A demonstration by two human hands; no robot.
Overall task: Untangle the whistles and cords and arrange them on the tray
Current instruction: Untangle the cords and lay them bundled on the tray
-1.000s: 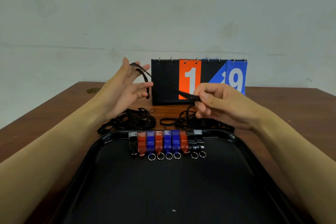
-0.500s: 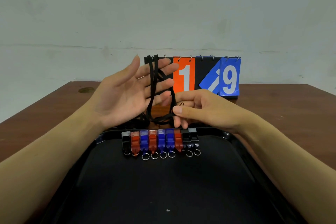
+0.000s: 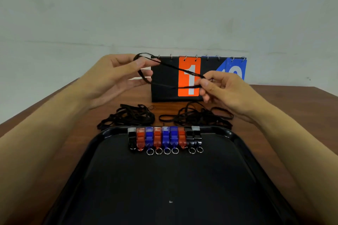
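Observation:
A black cord (image 3: 172,68) is stretched in the air between my hands, above the table. It loops around the straight fingers of my left hand (image 3: 117,80), while my right hand (image 3: 222,89) pinches its other end. Several whistles (image 3: 165,138), black, red and blue, lie in a row along the far edge of the black tray (image 3: 236,138), most with a metal ring. Two heaps of black cords lie on the table behind the tray, a left cord heap (image 3: 128,116) and a right cord heap (image 3: 197,116).
A flip scoreboard (image 3: 164,78) with an orange 1 and a blue 9 stands at the back of the brown wooden table (image 3: 292,107), partly behind my hands. A pale wall rises behind it.
My hands have moved apart and up, pulling the cord from a hanging loop near my left palm into a taut line between them. The view has tilted a little.

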